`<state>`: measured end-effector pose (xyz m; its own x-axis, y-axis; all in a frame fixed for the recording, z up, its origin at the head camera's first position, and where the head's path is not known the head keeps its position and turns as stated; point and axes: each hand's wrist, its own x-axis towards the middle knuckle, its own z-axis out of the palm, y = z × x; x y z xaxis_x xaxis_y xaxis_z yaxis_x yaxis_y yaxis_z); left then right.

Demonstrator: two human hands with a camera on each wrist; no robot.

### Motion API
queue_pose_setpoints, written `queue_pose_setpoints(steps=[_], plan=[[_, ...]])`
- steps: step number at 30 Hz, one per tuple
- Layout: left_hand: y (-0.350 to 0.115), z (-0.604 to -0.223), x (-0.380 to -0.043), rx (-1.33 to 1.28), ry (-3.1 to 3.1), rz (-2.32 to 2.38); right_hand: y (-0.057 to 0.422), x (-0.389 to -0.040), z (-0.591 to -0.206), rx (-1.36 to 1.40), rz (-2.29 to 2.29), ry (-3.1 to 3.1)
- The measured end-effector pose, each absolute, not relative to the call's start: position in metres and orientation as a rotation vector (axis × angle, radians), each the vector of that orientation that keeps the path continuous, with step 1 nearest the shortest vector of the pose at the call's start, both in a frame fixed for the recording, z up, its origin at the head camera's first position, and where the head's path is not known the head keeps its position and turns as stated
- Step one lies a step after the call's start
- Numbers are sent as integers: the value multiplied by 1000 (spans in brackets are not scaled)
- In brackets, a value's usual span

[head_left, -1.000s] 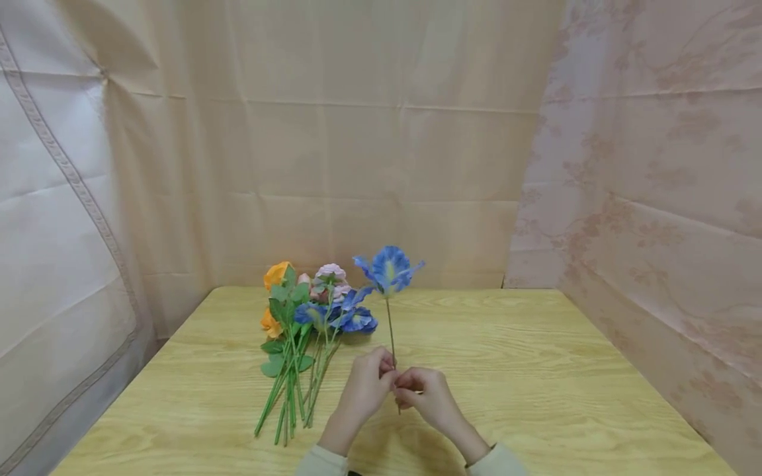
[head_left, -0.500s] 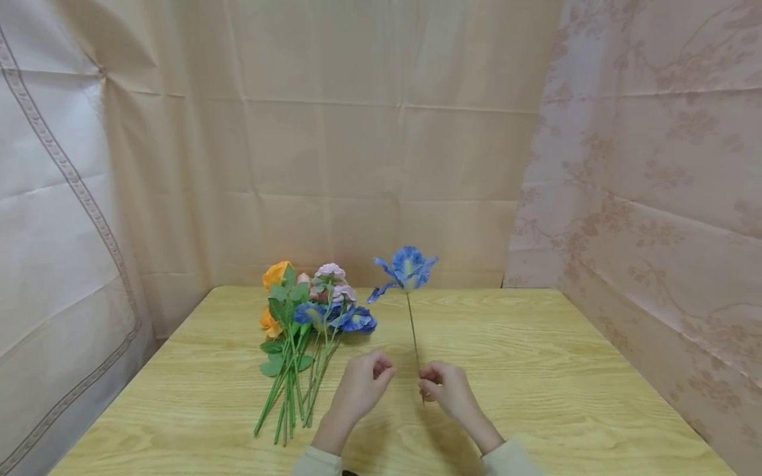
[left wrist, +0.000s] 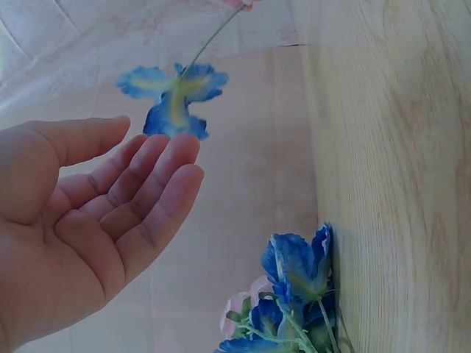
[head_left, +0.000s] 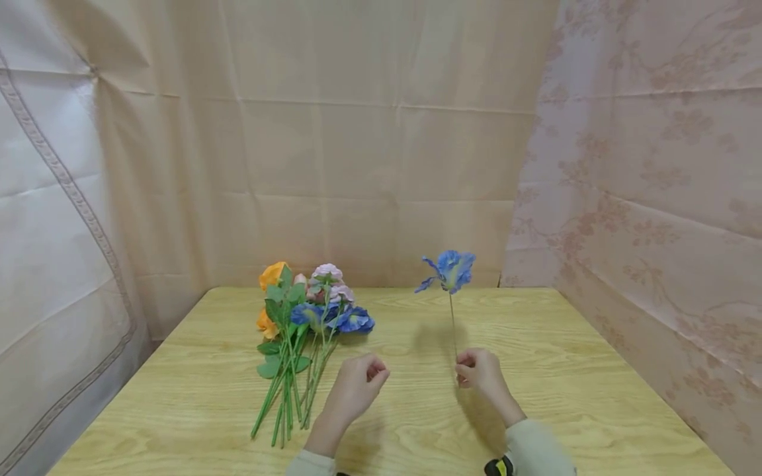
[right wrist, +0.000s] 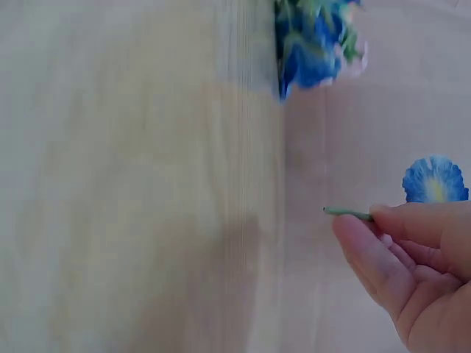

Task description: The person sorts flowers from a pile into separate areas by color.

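My right hand point(head_left: 482, 371) pinches the lower stem of a blue iris point(head_left: 454, 272) between thumb and fingers, holding it upright above the table. In the right wrist view the green stem end point(right wrist: 346, 213) pokes out past the fingertips, and part of the blue bloom point(right wrist: 434, 179) shows behind the hand. My left hand point(head_left: 356, 387) holds nothing; in the left wrist view its fingers point(left wrist: 158, 213) are relaxed and slightly bent. That hand is nearest to a pile of artificial flowers lying to its left, with blue irises point(head_left: 354, 320) on the near right side.
Orange roses point(head_left: 272, 275), lilac flowers point(head_left: 327, 272) and a pink bloom lie in the pile, their green stems point(head_left: 288, 396) pointing toward the front. The wooden table point(head_left: 536, 344) stands against a beige curtain point(head_left: 357, 145), with a patterned pink cloth point(head_left: 655, 218) along the right.
The left hand has let go of the iris stem and stays near the middle. My right hand has carried the iris to the right, away from the left hand.
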<state>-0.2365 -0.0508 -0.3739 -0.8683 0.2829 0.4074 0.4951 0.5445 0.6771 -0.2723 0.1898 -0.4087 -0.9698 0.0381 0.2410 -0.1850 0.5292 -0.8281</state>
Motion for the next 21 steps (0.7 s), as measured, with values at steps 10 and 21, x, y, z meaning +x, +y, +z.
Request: queue_pose_setpoints(steps=[10,21], plan=[[-54,-377,-236,-639,-2542,-1232,239,-276,-402,61,963,-2705],[-57,-380,-233,-678,-2579,-1212,295,-285,-404,20,587,-2777]])
